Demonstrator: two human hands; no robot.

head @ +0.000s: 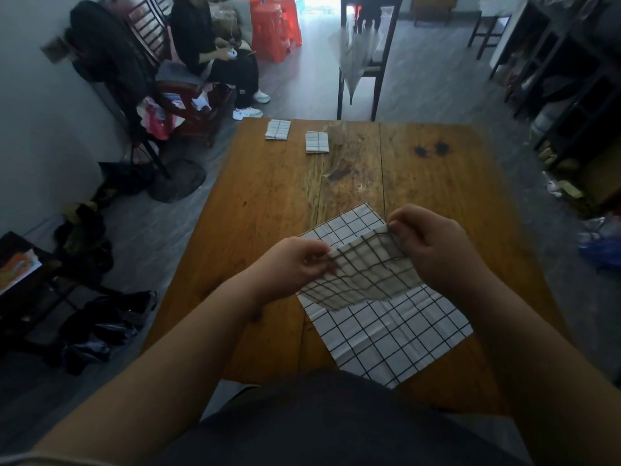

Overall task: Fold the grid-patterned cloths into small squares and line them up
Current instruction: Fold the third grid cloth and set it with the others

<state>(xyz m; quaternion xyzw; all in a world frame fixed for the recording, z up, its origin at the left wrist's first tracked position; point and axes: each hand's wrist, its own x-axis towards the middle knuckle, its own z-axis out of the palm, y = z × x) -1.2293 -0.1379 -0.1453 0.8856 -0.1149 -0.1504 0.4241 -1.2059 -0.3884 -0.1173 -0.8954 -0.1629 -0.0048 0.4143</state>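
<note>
A white cloth with a black grid (396,334) lies spread near the front edge of the wooden table (268,203). Its far edge is lifted off the table and curled back toward me. My left hand (295,264) pinches the lifted edge at its left corner. At the right corner, my right hand (433,243) pinches the same edge. Two folded grid cloths rest at the table's far side, one (277,129) at the left and one (316,142) just to its right, a small gap between them.
A dark chair (363,58) stands behind the table's far edge. A person sits on a wooden bench (188,95) at the far left. Bags and dark clothes lie on the floor at the left. Shelving and clutter line the right side.
</note>
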